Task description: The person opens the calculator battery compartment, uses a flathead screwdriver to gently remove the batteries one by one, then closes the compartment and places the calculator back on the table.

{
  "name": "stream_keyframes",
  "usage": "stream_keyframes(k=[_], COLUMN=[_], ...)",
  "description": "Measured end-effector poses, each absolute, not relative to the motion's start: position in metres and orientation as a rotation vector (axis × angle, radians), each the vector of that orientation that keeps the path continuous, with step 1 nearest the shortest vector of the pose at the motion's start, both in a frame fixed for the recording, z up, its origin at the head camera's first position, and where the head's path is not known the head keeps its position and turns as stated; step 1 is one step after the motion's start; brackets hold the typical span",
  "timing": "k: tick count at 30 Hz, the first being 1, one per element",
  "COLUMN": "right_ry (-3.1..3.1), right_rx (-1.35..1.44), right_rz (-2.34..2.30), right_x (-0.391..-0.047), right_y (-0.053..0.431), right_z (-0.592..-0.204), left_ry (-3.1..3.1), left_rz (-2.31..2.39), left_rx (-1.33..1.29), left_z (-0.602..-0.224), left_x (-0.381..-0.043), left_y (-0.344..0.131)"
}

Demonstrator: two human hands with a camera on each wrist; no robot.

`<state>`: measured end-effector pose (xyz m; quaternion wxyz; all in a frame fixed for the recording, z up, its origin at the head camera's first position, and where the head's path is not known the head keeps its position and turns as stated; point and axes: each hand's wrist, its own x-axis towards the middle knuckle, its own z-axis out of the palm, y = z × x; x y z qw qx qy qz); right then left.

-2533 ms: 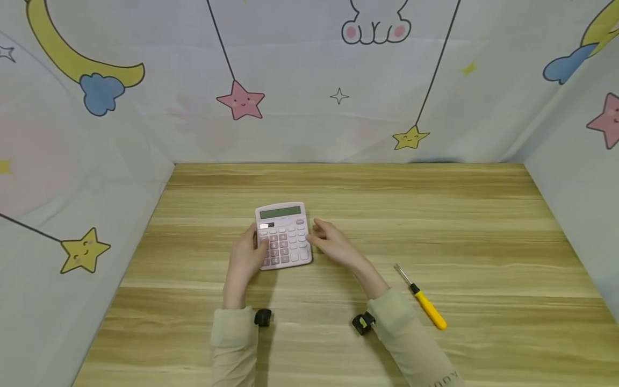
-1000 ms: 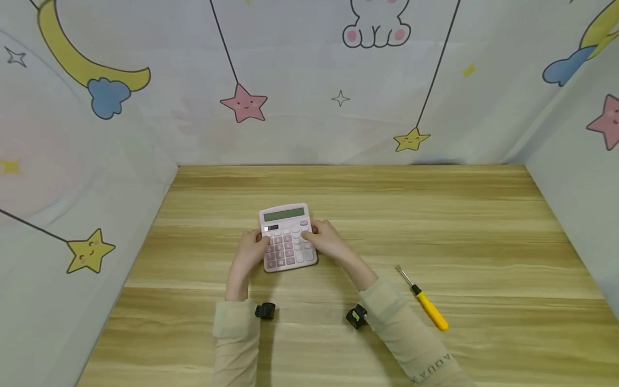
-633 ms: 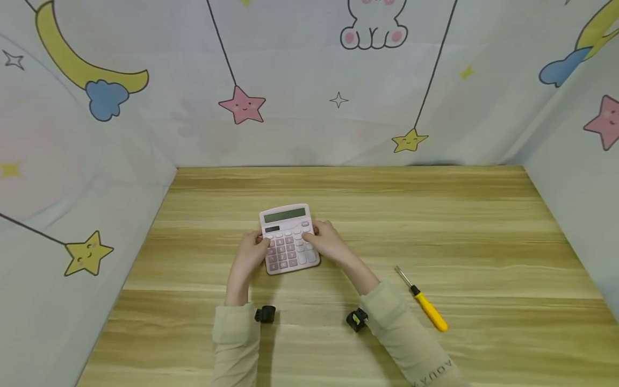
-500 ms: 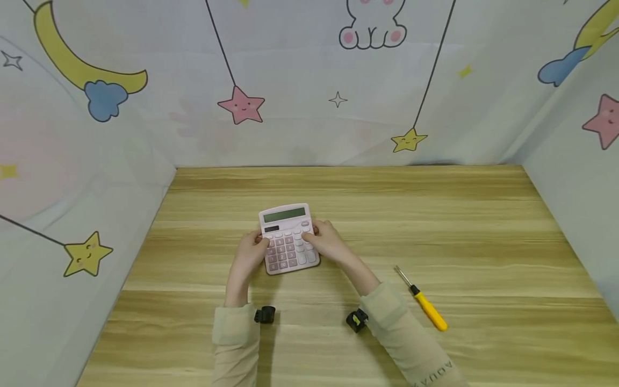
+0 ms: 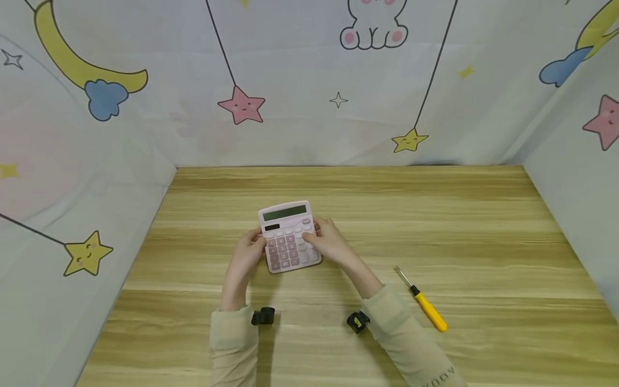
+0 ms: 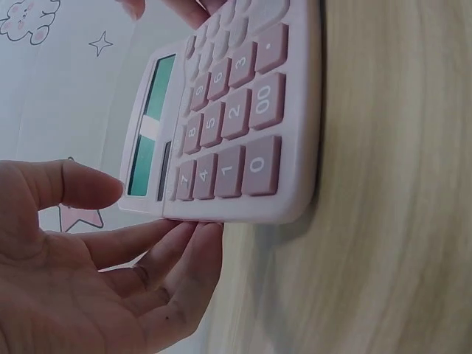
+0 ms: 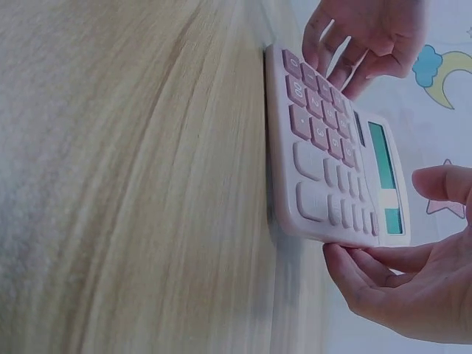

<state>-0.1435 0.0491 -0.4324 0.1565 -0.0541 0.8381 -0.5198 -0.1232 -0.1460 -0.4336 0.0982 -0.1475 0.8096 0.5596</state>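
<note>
A pink calculator (image 5: 290, 236) sits on the wooden table between both hands, its keys and screen facing up. At its left edge is my left hand (image 5: 247, 255). In the left wrist view its fingertips (image 6: 203, 240) touch the calculator's edge, partly hidden beneath it, while the thumb stands apart from the casing. My right hand (image 5: 333, 244) is at the opposite edge. The right wrist view shows its fingertips (image 7: 339, 258) against the edge and its thumb (image 7: 439, 181) raised clear of the screen. In the head view that thumb overlaps the upper right keys.
A screwdriver (image 5: 422, 300) with a yellow handle lies on the table (image 5: 483, 226) to the right of the right forearm. White printed curtains (image 5: 309, 129) enclose the table at the back and both sides. Each wrist carries a small black camera (image 5: 358, 321).
The right hand has come in to the calculator's right edge, and the calculator has shifted slightly rightward and turned a little. Lately the left thumb has drawn back from the keys. The screwdriver stays put.
</note>
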Motion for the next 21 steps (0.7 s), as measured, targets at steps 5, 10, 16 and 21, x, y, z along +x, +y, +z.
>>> stream_keyframes(k=[5,10,16,21], right_ry=[2.397,2.414,2.414,2.422], right_rx=[-0.173,-0.172,-0.157,-0.149], right_rz=[-1.507,-1.514,-1.561,-1.571], right_x=[-0.143,-0.141,-0.14,-0.138], right_y=[0.05,0.049,0.049,0.049], right_z=[-0.43,-0.429,-0.424,-0.419], left_ry=[2.362,2.345,2.341,2.347], left_rz=[1.69,1.718,1.746,1.785], left_rx=[-0.464,-0.477,-0.458,-0.432], left_z=[-0.43,-0.426,-0.422,-0.418], left_x=[-0.123,-0.121,-0.118,-0.117], left_y=[-0.146,-0.146,-0.146,-0.145])
